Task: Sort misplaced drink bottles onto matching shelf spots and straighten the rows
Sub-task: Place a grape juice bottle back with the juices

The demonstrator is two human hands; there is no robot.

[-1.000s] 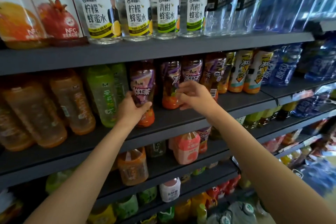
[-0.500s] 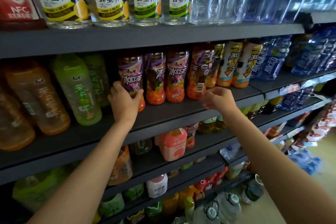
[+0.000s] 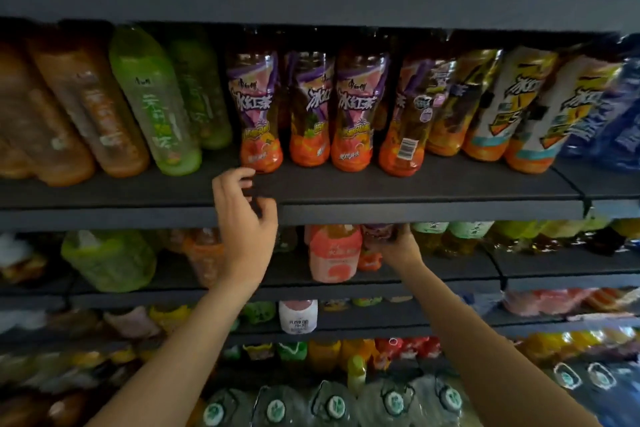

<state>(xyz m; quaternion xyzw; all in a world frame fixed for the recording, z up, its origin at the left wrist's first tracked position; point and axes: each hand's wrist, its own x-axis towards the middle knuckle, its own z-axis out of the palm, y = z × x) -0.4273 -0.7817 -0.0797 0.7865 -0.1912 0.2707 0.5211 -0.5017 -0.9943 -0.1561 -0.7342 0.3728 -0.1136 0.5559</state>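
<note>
Dark store shelving [image 3: 415,184], stocked rows. Landmark: pink bottle [image 3: 331,253] on the tier below the iced-tea row [image 3: 346,107].

Left hand [image 3: 242,218]: above-left of the pink bottle, fingers spread, holding nothing.

Right hand [image 3: 398,244]: just right of the pink bottle, fingers closed round a purple-labelled bottle [image 3: 375,243], likely a stray from the row above.

Judgement: full plastic bottle, moderately heavy, stiff, film label slippery; take hold at the narrowed waist.
</note>
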